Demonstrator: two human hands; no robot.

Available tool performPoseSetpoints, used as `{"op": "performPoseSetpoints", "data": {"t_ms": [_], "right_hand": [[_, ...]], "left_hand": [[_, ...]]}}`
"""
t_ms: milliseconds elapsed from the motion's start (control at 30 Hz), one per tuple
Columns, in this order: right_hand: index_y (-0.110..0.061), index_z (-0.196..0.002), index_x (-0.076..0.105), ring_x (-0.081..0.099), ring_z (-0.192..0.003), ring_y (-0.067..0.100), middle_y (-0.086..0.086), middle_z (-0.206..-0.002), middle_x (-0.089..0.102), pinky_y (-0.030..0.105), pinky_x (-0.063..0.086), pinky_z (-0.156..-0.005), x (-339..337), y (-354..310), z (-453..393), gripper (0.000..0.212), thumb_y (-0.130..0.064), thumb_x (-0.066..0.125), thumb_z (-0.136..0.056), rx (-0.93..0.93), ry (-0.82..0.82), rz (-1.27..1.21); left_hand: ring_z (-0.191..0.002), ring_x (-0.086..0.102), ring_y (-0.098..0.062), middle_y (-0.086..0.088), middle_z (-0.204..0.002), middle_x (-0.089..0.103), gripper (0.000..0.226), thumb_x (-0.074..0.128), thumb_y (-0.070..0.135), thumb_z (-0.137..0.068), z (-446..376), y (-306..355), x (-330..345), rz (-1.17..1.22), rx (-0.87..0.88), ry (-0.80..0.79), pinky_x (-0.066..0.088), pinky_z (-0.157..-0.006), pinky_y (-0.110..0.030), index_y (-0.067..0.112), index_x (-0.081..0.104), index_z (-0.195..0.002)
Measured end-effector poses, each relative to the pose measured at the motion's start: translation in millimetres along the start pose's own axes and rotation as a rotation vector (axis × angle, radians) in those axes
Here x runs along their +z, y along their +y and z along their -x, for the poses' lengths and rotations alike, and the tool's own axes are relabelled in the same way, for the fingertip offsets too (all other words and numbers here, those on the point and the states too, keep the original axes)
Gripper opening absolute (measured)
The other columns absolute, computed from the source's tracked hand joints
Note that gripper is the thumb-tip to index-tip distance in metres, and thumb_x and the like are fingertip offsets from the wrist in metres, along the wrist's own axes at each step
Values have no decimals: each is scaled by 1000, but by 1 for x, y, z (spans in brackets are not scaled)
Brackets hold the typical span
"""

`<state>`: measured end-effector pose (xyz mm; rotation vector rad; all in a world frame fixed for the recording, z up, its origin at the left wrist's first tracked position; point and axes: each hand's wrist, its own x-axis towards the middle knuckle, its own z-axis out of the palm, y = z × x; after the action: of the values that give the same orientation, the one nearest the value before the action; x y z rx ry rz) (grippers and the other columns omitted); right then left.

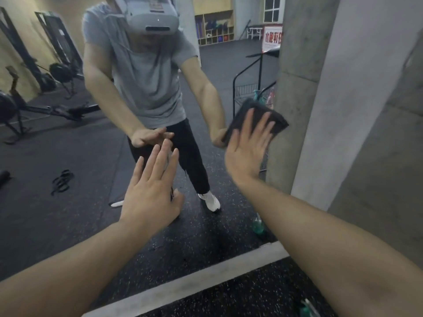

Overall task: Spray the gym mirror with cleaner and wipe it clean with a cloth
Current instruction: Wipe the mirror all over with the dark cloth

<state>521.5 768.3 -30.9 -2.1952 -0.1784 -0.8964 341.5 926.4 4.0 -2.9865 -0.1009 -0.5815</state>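
Note:
The gym mirror fills most of the view and reflects me and the room behind. My right hand presses a dark folded cloth flat against the glass near the mirror's right edge, fingers straight and spread. My left hand is raised in front of the mirror with straight fingers and holds nothing; whether it touches the glass I cannot tell. A green spray bottle stands on the floor at the bottom right, and its reflection shows in the mirror.
A grey concrete pillar borders the mirror on the right. A pale strip runs along the mirror's base above the speckled black floor. Rowing machines, a wire basket and storage shelves appear only as reflections.

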Motion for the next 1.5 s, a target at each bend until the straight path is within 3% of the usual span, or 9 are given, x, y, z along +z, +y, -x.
{"op": "performPoseSetpoints", "data": {"t_ms": [133, 233, 367, 800, 1033, 1133, 1233, 1333, 1500], "right_hand": [[-29, -161, 13, 9, -154, 46, 18, -169, 10, 54, 4, -127, 13, -6, 37, 60, -37, 37, -107, -511, -116, 94], [-33, -159, 26, 12, -156, 39, 16, -168, 17, 50, 3, -128, 7, 16, 23, 57, -41, 45, -107, -624, -98, 107], [-38, -161, 0, -21, -153, 31, 12, -168, -16, 49, -8, -125, -13, 61, -12, 62, -56, 28, -108, -381, -180, 104], [-29, -162, -10, -19, -156, 33, 12, -168, -23, 55, -2, -127, -10, 103, -7, 65, -46, 25, -110, 269, -172, -170], [-36, -159, 19, -7, -155, 36, 9, -168, -1, 53, -3, -127, 24, 60, 50, 63, -34, 48, -104, -524, -141, -28], [-37, -158, 22, -3, -156, 31, 6, -168, 5, 51, 0, -127, 22, 72, 40, 61, -35, 50, -103, -637, -118, -1], [-35, -157, 31, 5, -157, 32, 4, -170, 11, 52, 4, -127, 13, 96, 25, 49, -42, 34, -109, -486, -103, -15], [-20, -138, 50, 16, -155, 32, 10, -165, 25, 58, 16, -126, 7, 100, 9, 36, -35, 41, -107, -34, 35, -245], [-9, -152, 40, 13, -156, 38, 18, -167, 22, 55, 8, -126, 12, 52, 2, 48, -24, 40, -107, 206, 170, -419]], "left_hand": [[-156, -12, -13, 6, -168, -17, 91, 52, 39, -86, -2, 9, 3, -30, 8, 9, -9, -125, -36, 18, 8, -164], [-154, -22, -11, 11, -163, -32, 93, 59, 38, -91, -1, 14, 8, -40, 10, -20, -12, -124, -36, 21, 2, -163], [-153, -24, -9, 13, -162, -35, 88, 47, 43, -90, -3, 25, 16, -61, 16, -10, -15, -122, -32, 22, 2, -163], [-156, -15, -11, 7, -168, -19, 86, 48, 41, -87, -5, 60, 44, -73, 1, 1, -10, -124, -33, 17, 14, -163], [-156, -15, -11, 6, -169, -15, 86, 50, 39, -90, 3, 57, 42, -84, -42, -10, -11, -124, -33, 20, 10, -164], [-156, -14, -12, 5, -169, -15, 86, 50, 38, -90, 12, 50, 45, -84, -36, -12, -10, -124, -34, 20, 9, -163], [-155, -18, -11, 9, -166, -25, 88, 57, 36, -92, 19, 37, 48, -79, -29, -23, -9, -125, -36, 20, 7, -163], [-153, -23, -8, 12, -163, -31, 85, 48, 41, -90, 27, 23, 50, -49, -28, -4, -11, -124, -34, 18, 10, -164], [-155, -18, -10, 9, -167, -24, 84, 46, 40, -89, 43, -8, 50, -45, 14, 5, -9, -124, -35, 16, 15, -163]]}}
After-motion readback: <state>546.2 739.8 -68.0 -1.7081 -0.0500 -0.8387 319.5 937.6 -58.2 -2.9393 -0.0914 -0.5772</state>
